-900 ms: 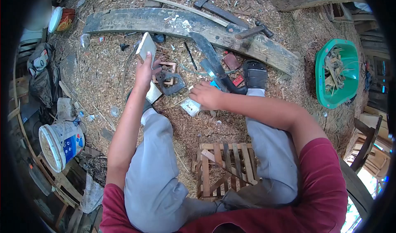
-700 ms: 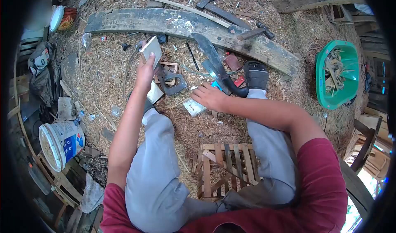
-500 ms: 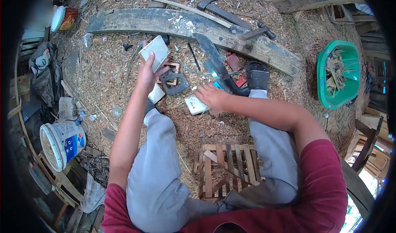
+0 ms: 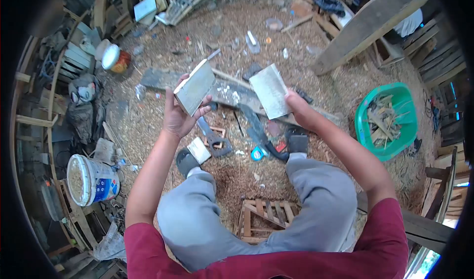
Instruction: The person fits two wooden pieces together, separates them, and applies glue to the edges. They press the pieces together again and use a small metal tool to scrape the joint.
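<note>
Near a long timber [image 4: 160, 79] lying across the upper middle, the left hand [image 4: 178, 120] cradles one pale slab [image 4: 197, 88] and the right hand [image 4: 302, 113] grips another pale piece [image 4: 269, 92] by its edge, apparently keeping both faces visible.

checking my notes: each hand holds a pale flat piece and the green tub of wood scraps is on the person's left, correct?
The side is wrong: the head view shows the green tub, with wood scraps, on the person's right. The left hand holds one pale flat piece and the right hand another pale piece.
</note>
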